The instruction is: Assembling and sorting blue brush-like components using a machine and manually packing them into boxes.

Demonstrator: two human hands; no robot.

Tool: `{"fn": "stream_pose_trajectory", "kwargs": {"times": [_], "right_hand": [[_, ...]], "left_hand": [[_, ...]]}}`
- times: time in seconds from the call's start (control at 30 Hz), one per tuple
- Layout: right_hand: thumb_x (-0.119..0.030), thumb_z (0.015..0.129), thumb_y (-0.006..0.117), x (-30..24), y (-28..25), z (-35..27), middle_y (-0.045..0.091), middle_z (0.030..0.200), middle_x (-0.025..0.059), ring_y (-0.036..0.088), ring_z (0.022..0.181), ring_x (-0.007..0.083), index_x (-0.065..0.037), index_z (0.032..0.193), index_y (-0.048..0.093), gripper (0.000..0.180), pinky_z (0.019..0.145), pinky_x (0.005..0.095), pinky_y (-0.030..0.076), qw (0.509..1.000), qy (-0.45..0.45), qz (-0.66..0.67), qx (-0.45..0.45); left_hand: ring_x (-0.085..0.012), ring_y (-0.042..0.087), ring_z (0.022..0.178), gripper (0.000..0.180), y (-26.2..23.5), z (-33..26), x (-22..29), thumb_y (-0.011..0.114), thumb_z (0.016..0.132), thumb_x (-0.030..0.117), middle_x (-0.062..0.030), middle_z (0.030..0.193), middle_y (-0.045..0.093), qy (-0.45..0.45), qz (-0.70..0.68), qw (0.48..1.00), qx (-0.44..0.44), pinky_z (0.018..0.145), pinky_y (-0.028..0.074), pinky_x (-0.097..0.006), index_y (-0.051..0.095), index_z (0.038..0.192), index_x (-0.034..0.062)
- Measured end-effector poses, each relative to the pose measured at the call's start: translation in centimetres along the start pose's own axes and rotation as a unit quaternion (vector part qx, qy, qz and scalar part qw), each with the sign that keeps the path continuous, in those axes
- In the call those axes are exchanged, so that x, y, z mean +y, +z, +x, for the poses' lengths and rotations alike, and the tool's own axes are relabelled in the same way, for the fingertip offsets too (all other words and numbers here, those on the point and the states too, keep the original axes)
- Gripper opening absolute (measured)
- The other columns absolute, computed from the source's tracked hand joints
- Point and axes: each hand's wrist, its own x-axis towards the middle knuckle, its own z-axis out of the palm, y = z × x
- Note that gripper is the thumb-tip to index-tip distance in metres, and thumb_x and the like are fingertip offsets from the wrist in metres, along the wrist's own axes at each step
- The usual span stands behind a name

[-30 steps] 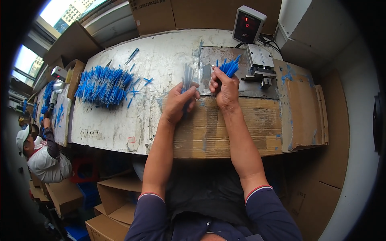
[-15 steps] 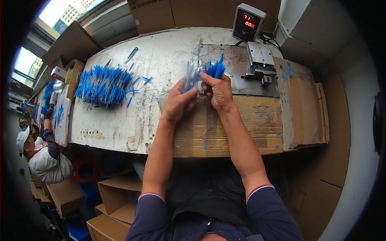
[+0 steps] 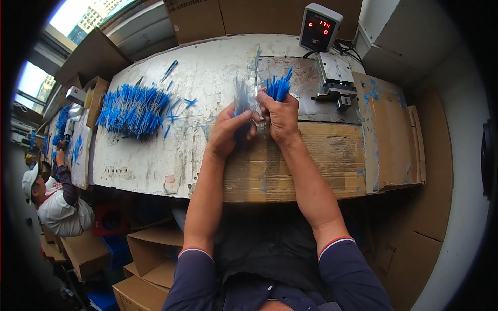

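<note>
My left hand is closed around a bundle of thin wire pieces, their pale wire ends fanning upward and blurred. Close beside it, my right hand grips a second bundle of blue-ended wire pieces, with the blue tips sticking up past the fingers. Both hands are just above the near middle of the bench, their fingertips almost meeting. Farther left lies a large pile of the same blue-ended wire pieces, and a few loose ones are scattered at its right side.
A metal fixture stands on a steel plate at the right. Behind it is a box with a red digital display. Flattened cardboard covers the bench's near part. A screwdriver-like tool lies behind the pile. Another person works far left.
My left hand has shifted slightly left, and its bundle stands more upright, a little apart from the right one. The right hand has barely moved. The digits on the display have changed.
</note>
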Motion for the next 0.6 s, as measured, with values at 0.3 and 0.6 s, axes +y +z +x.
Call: {"fn": "stream_pose_trajectory", "kwargs": {"times": [0.3,0.6], "right_hand": [[-0.002,0.092,0.073,0.19,-0.03,0.15,0.061,0.070,0.0018,0.049,0.050,0.0076,-0.001,0.096,0.069,0.006,0.043,0.0254,0.039,0.997,-0.008,0.050,0.057],[-0.005,0.092,0.074,0.60,-0.46,0.81,0.064,0.072,0.0045,0.053,0.051,0.0104,-0.001,0.097,0.069,0.008,0.045,0.0267,0.042,0.992,-0.069,0.061,0.082]], "left_hand": [[-0.0204,0.069,0.079,0.021,0.34,0.05,0.27,0.059,0.105,0.027,-0.0181,0.107,0.069,-0.010,-0.070,0.997,-0.043,0.068,0.056,-0.030,0.053,0.109,0.0072],[-0.0136,0.062,0.072,0.018,0.32,0.20,-0.31,0.062,0.105,0.023,-0.0104,0.099,0.068,-0.001,0.004,1.000,0.010,0.063,0.051,-0.026,0.054,0.111,0.0088]]}}
